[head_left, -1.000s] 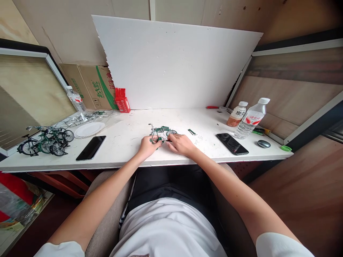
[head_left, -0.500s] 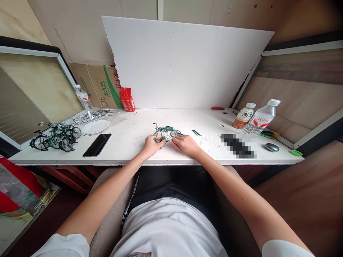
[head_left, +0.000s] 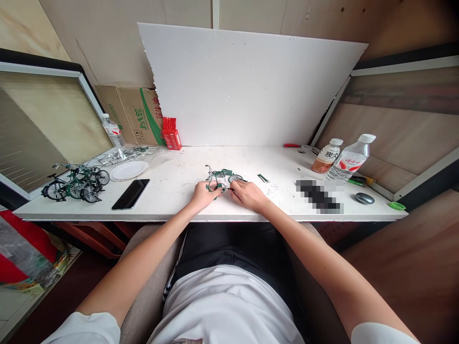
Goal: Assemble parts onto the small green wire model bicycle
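A green model bicycle (head_left: pixel 225 172) lies on the white table just beyond my hands, its handlebar to the left and a spoked wheel to the right. My left hand (head_left: pixel 203 195) is closed, thumb and fingers pinching a small green bicycle part (head_left: pixel 218 186) with a rounded outline. Close by on the right, my right hand (head_left: pixel 247 194) is closed too, its fingertips pinched at a thin dark piece beside that part. What exactly the right fingers hold is too small to make out. Slim green pieces (head_left: pixel 263 178) lie right of the bicycle.
Several model bicycles (head_left: pixel 77 184) stand clustered at the left, near a phone (head_left: pixel 130 194) and white plates (head_left: pixel 129 170). On the right are a brown drink bottle (head_left: pixel 324 157), a water bottle (head_left: pixel 349 160), a mouse (head_left: pixel 364 198) and a green cap (head_left: pixel 397 206). A white board (head_left: pixel 251 86) leans behind.
The right fingers have shifted slightly at the small part, and a dark thin piece shows more at their tips. The left hand keeps its pinch; the bicycle lies as before.
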### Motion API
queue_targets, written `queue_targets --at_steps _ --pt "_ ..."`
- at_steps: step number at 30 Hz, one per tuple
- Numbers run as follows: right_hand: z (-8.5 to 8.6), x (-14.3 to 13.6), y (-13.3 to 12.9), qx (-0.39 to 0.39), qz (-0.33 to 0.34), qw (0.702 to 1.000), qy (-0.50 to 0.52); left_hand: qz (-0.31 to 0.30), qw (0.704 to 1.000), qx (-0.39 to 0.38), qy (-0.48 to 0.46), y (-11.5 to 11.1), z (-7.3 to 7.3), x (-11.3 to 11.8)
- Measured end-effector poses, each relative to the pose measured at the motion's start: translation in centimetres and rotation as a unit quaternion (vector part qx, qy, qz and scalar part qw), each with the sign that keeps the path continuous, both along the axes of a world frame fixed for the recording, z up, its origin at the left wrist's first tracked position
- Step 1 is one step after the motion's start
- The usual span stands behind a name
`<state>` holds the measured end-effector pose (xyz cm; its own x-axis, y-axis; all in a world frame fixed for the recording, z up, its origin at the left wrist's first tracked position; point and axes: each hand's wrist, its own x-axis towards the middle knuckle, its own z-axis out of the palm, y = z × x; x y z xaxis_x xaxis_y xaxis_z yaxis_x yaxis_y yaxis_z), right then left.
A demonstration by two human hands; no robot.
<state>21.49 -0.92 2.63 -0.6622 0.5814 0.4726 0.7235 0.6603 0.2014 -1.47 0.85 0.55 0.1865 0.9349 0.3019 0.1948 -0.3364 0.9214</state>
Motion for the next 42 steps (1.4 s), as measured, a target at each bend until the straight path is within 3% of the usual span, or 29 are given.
queue_targets --at_steps 15,24,34,42 --pt "-0.1 0.0 0.2 0.018 0.006 1.000 0.007 -0.023 1.000 0.002 -0.003 -0.4 0.5 0.0" --pt "-0.3 -0.5 -0.1 0.005 -0.032 0.999 0.015 -0.008 1.000 0.002 -0.027 0.3 -0.3 0.1" --pt "-0.4 -0.7 -0.1 0.019 0.004 1.000 -0.017 0.003 0.999 0.000 -0.035 0.0 0.1 0.0" --pt "-1.0 -1.8 -0.2 -0.039 -0.075 0.995 0.060 0.024 0.999 0.003 -0.030 -0.3 0.2 0.2"
